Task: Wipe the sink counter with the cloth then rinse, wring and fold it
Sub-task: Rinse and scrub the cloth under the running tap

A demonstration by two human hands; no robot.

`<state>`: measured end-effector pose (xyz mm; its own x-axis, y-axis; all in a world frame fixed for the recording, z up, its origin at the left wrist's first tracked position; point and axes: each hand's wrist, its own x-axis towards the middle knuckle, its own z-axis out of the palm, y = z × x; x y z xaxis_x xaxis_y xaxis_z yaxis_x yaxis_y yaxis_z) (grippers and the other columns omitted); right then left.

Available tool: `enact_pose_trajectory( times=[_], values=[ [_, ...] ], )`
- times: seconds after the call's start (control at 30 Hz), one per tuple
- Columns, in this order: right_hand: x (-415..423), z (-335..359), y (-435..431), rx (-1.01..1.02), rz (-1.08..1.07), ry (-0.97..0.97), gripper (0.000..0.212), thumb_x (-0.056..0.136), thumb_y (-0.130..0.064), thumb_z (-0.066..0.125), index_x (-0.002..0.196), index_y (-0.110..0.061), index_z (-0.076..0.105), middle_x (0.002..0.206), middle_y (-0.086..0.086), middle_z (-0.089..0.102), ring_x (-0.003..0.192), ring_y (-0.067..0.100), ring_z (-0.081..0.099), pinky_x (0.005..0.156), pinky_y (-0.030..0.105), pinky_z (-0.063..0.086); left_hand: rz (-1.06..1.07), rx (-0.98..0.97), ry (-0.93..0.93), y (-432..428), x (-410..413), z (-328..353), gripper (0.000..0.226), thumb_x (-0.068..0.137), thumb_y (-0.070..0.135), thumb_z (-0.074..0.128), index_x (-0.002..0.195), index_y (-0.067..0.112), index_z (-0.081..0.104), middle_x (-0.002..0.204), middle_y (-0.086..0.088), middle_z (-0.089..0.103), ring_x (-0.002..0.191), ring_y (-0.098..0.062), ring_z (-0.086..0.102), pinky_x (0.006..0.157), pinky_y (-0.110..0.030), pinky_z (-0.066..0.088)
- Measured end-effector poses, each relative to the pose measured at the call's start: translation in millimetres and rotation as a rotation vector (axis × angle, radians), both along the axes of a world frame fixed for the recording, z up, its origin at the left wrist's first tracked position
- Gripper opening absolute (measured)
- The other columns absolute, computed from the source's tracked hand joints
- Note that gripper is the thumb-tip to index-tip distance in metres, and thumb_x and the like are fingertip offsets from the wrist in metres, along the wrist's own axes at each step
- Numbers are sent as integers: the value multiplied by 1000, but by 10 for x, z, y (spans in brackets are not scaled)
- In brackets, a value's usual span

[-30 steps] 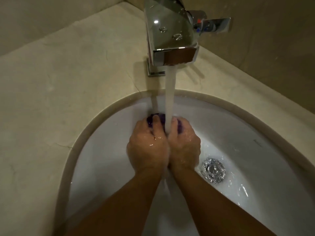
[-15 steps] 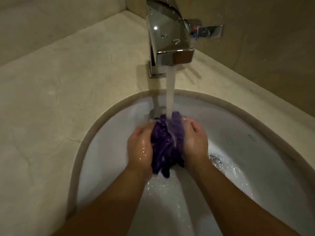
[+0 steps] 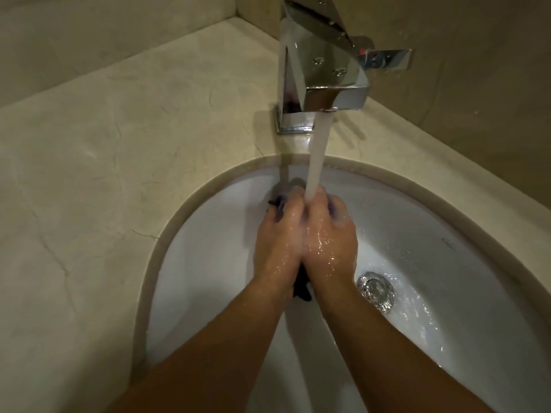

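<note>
My left hand (image 3: 275,239) and my right hand (image 3: 329,239) are pressed together over the white sink basin (image 3: 447,234), both wet. Between them they squeeze the purple cloth (image 3: 301,286); only a dark tail below the wrists and small bits past the fingertips show. Water (image 3: 317,156) runs from the chrome tap (image 3: 320,70) straight onto my fingers and the cloth. The beige stone counter (image 3: 119,144) surrounds the basin.
The tap's lever handle (image 3: 387,59) sticks out to the right. A chrome drain (image 3: 376,290) sits right of my hands with water flowing over it. Walls rise close behind the counter at the left and the back right.
Half a second ago my hands were apart with the cloth spread open under the stream. Now they have closed together over it, hiding most of it.
</note>
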<state>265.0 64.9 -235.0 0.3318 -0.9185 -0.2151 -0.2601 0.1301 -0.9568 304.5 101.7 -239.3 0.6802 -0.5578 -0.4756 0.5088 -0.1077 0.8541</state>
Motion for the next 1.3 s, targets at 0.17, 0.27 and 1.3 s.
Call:
enact_pose_trajectory(
  times=[0.17, 0.27, 1.3],
  values=[
    [23, -68, -1, 14, -94, 33, 29, 96, -48, 56, 86, -25, 72, 75, -8, 73, 69, 4, 68, 67, 30, 55, 117, 55, -163, 42, -5, 9, 19, 82, 45, 64, 95, 33, 72, 83, 3, 76, 84, -22, 75, 83, -49, 61],
    [25, -92, -20, 20, -131, 45, 29, 94, -46, 60, 82, -23, 73, 71, -7, 73, 68, 10, 69, 70, 35, 59, 119, 117, -241, 75, -4, 35, 14, 85, 40, 61, 92, 32, 71, 78, 6, 75, 78, -18, 74, 79, -47, 62],
    [-88, 182, 55, -139, -4, 51, 19, 95, -43, 60, 82, -30, 67, 72, -20, 70, 66, -1, 65, 60, 20, 48, 45, 37, -224, 73, 54, 254, 37, 75, 58, 65, 76, 23, 75, 77, -1, 77, 81, -29, 75, 86, -56, 59]
  ],
)
